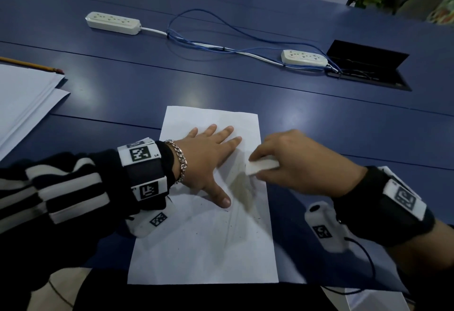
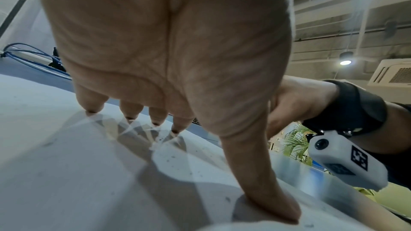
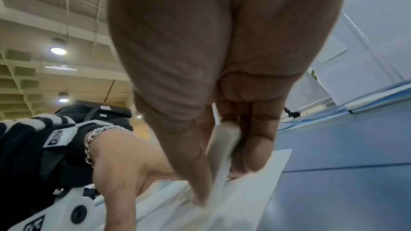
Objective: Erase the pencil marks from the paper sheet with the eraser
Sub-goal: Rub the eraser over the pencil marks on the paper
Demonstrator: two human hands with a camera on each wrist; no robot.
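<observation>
Eraser point(image 1: 262, 166) pinched in right hand point(image 1: 304, 163) fingers, on paper sheet point(image 1: 208, 244); left hand point(image 1: 206, 158) fingers spread flat, pressing sheet.

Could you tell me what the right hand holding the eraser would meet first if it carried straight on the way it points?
Probably the left hand, lying flat on the paper just beyond the eraser.

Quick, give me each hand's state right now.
Left hand: open, fingers spread flat, pressing the paper sheet down.
Right hand: pinches the eraser against the sheet.
</observation>
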